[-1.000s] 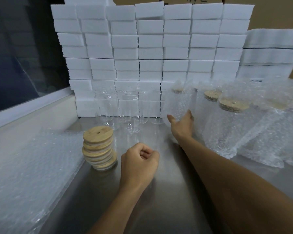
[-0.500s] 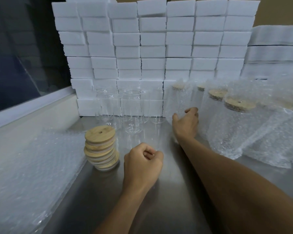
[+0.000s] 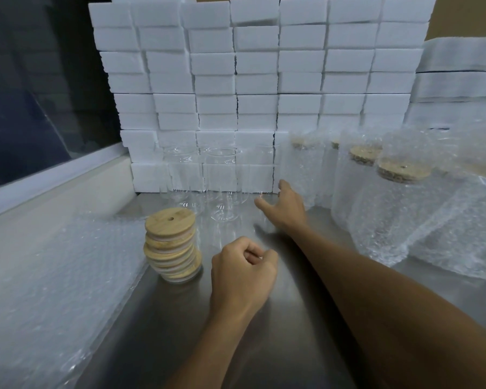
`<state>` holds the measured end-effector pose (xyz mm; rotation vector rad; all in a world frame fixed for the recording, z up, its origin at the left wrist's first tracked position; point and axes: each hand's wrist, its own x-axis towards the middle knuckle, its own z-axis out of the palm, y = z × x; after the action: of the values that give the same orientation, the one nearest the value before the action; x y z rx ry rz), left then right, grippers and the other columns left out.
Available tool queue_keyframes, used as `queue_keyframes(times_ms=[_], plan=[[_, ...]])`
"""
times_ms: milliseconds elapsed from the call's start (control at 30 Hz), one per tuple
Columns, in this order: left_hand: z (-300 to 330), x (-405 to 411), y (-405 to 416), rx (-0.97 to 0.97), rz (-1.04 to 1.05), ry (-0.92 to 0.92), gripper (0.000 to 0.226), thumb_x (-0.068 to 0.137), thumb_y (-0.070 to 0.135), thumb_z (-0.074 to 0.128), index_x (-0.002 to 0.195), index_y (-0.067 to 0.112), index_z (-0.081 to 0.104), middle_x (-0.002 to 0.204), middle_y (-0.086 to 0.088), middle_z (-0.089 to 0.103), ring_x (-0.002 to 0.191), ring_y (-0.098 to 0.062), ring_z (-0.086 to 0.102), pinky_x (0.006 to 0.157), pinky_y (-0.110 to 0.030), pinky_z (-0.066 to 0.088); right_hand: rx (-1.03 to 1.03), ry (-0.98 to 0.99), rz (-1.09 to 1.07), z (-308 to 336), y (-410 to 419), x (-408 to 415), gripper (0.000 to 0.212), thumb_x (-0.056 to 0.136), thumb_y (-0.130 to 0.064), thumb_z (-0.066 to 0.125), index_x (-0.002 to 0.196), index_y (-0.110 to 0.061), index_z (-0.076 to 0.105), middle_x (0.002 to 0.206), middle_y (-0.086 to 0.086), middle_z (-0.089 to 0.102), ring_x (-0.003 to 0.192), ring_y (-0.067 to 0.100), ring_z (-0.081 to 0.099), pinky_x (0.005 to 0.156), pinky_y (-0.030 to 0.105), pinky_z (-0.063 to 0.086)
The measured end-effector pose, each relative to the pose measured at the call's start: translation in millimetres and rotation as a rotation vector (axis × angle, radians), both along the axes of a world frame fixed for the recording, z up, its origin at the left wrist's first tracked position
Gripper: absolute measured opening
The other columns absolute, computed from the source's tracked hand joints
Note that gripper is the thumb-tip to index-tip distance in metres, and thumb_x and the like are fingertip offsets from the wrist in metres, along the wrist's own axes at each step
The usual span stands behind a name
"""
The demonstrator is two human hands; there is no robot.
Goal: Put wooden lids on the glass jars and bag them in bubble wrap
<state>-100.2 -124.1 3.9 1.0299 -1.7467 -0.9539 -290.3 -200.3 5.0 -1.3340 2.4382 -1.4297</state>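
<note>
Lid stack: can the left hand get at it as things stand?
Probably yes. The left hand holds nothing and sits just right of the lid stack, with only bare table between them.

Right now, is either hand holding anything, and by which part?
Nothing is held. The left hand is a closed fist on nothing; the right hand reaches open toward the bare glass jars.

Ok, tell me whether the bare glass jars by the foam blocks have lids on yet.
Not yet. The bare glass jars show open rims, and the wooden lids sit stacked beside the left hand.
</note>
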Motion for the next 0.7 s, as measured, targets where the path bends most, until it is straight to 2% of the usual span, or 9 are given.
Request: queue_keyframes(times_ms=[67,133,267,433,567,700], plan=[[-1,0,0,0.001,0.002,0.002,0.017,0.060,0.039,0.058,0.061,0.022,0.063,0.056,0.012,0.064,0.053,-0.004,0.061,0.051,-0.020,0.041,0.034,-0.025,0.006,0,-4,1,0.071,0.085,-0.047,0.073,0.136,-0.007,0.045,0.131,0.015,0.059,0.122,0.036,0.054,0.083,0.034,0.037],[-2,0,-1,-0.009,0.003,-0.002,0.017,0.060,0.039,0.059,0.060,0.022,0.063,0.056,0.012,0.064,0.054,-0.003,0.060,0.051,-0.019,0.040,0.039,-0.061,0.013,1,-9,1,0.078,0.085,-0.048,0.074,0.142,-0.006,0.040,0.136,0.015,0.057,0.125,0.035,0.053,0.089,0.037,0.042],[-3,-2,-2,-0.016,0.019,0.004,0.018,0.059,0.041,0.058,0.059,0.024,0.062,0.055,0.015,0.063,0.055,-0.002,0.060,0.049,-0.016,0.036,0.052,-0.100,0.001,3,-20,1,0.075,0.087,-0.046,0.074,0.140,-0.007,0.039,0.141,0.013,0.054,0.128,0.035,0.053,0.101,0.044,0.046],[-3,-3,-2,-0.030,0.024,0.007,0.019,0.059,0.042,0.058,0.059,0.023,0.061,0.057,0.017,0.062,0.056,-0.001,0.059,0.048,-0.014,0.035,0.037,-0.160,-0.029,4,-28,-1,0.076,0.086,-0.048,0.075,0.140,-0.009,0.038,0.139,0.012,0.056,0.124,0.035,0.056,0.101,0.049,0.048],[-3,-3,-2,-0.022,0.028,0.010,0.019,0.058,0.042,0.058,0.058,0.023,0.061,0.055,0.016,0.062,0.054,-0.001,0.059,0.049,-0.015,0.036,0.007,-0.164,-0.055,1,-29,-3,0.077,0.081,-0.049,0.079,0.135,-0.010,0.041,0.131,0.010,0.059,0.119,0.033,0.058,0.091,0.038,0.047],[-3,-2,-2,-0.007,0.014,0.012,0.018,0.058,0.041,0.058,0.060,0.023,0.062,0.054,0.012,0.063,0.053,-0.004,0.060,0.051,-0.018,0.039,0.003,-0.124,-0.086,-1,-22,0,0.086,0.075,-0.053,0.080,0.138,-0.010,0.041,0.130,0.009,0.058,0.119,0.030,0.058,0.084,0.035,0.043]])
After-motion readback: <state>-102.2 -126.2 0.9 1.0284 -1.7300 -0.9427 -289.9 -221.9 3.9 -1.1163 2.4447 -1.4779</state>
